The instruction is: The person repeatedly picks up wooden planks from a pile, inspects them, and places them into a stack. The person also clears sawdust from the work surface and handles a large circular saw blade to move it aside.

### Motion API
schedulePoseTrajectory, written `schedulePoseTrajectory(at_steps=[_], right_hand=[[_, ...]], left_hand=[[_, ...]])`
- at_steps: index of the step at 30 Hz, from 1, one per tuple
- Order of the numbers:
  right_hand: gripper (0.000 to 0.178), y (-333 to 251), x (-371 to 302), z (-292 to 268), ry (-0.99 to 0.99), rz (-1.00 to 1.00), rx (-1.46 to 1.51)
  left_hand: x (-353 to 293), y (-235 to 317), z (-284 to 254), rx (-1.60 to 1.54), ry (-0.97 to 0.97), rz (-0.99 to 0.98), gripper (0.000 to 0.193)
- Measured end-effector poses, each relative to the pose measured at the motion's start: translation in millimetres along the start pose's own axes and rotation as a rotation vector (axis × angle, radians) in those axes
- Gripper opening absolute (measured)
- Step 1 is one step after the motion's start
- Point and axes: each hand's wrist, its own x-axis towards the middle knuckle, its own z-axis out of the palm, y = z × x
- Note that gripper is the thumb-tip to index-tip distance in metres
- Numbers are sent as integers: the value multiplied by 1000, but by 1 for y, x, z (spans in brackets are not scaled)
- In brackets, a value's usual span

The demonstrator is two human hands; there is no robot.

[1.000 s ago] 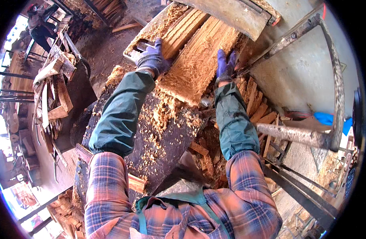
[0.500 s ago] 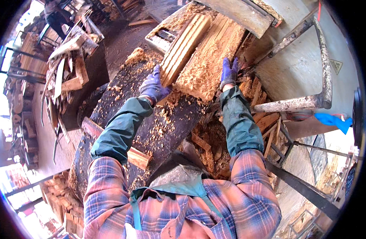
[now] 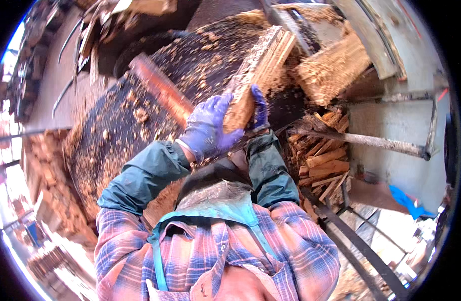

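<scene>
My gloved left hand [image 3: 208,125] is closed on the near end of a stack of sawn wooden strips [image 3: 264,62], on its left side. Against the right side of the same stack, near that end, presses my gloved right hand [image 3: 260,108], its fingers partly hidden by the wood. The stack slants away from me over a dark, sawdust-strewn table [image 3: 165,65]. A reddish wooden piece [image 3: 162,90] lies on the table left of my hands. To the right of the stack, a wide sawdust-covered board [image 3: 333,67] rests on the machine bed.
A pale machine housing [image 3: 401,130] stands at the right, with a metal bar frame [image 3: 386,143] before it. Wood offcuts [image 3: 326,163] are heaped below the bar. A blue cloth [image 3: 410,201] hangs at the far right. More stacked wood [image 3: 60,180] stands at the left.
Both hands have drawn in toward my body and closer together, bringing the stack of strips with them. My right hand has left the wide board's side. The view has turned and shifted.
</scene>
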Motion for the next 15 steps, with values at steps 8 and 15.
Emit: schedulePoseTrajectory(at_steps=[8, 15], right_hand=[[65, 121, -56, 96, 53, 279, -181], [61, 148, -55, 86, -36, 534, -10]], left_hand=[[-136, -56, -20, -1210, 68, -588, 102], [-202, -104, -56, -1155, 374, -691, 79]])
